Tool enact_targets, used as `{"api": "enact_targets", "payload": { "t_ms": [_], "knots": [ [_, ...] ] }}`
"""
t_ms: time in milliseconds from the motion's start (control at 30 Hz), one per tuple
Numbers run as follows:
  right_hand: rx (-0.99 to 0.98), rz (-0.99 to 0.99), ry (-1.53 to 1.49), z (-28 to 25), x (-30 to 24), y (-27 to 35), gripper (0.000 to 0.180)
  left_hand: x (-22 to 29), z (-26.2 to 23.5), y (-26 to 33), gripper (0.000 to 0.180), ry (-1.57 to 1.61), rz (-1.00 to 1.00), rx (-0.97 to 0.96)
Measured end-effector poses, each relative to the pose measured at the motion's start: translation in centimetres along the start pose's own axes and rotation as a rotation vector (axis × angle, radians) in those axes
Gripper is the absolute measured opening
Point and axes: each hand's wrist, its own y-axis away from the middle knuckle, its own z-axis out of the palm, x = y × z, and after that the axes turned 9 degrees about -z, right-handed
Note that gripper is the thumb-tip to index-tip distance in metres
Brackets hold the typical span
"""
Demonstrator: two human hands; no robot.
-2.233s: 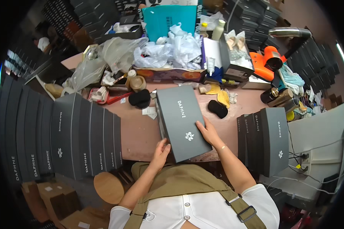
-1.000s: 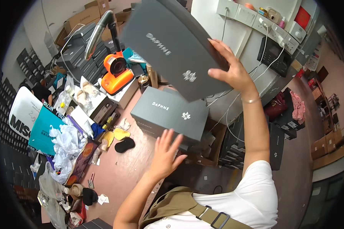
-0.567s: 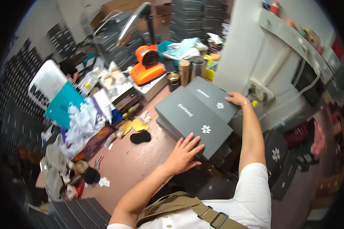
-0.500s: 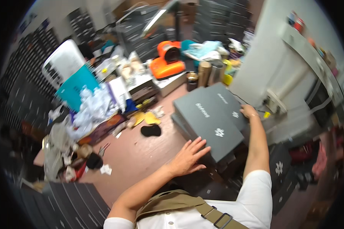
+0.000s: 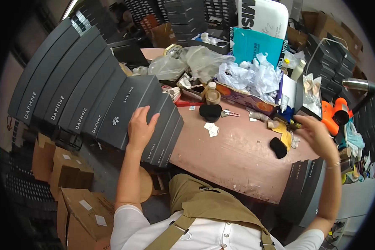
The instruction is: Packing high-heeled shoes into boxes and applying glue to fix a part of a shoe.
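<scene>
My left hand [image 5: 141,130] rests on a dark grey lidded shoebox [image 5: 127,98] at the left end of the table. Its fingers are stretched and the thumb stands apart, not wrapped round the box. More grey boxes [image 5: 164,129] are stacked against this one on its right side. My right hand [image 5: 318,135] hangs over the right part of the table with its fingers loosely bent and apart, and I see nothing held in it. Below it lie yellow pads [image 5: 286,137] and a black oval pad [image 5: 278,148]. Another stack of grey boxes [image 5: 298,181] stands beside my right forearm.
A long row of grey boxes [image 5: 56,79] fills the left side. Behind the pink table [image 5: 233,154] are crumpled white paper [image 5: 254,77], a plastic bag [image 5: 208,58], a brown bottle [image 5: 213,95], small scissors [image 5: 230,113] and an orange device [image 5: 335,114]. Cardboard cartons [image 5: 85,212] stand lower left.
The view has swung left, bringing the left-hand boxes in. My left hand has gone from beside the right-hand stack to the left-hand boxes. My right hand has come off the right-hand stack.
</scene>
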Motion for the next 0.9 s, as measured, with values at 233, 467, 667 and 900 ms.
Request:
{"api": "enact_targets", "payload": {
  "t_ms": [233,467,667,900],
  "knots": [
    [-0.202,-0.437,-0.752,20.8,-9.7,-13.7,0.064,-5.9,-7.2,-3.0,0.042,-0.577,-0.263,-0.060],
    [-0.043,0.016,-1.357,30.0,-17.0,-19.5,0.091,-5.5,-7.0,-2.2,0.046,-0.198,-0.565,-0.378],
    [-0.257,0.078,-1.221,24.7,-4.9,-7.6,0.082,4.4,-2.4,9.6,0.043,0.192,-0.395,-0.375],
    [-0.085,0.903,-1.191,29.2,6.8,10.2,0.057,4.3,20.4,23.2,0.049,1.055,-1.242,-1.422]
  ]
}}
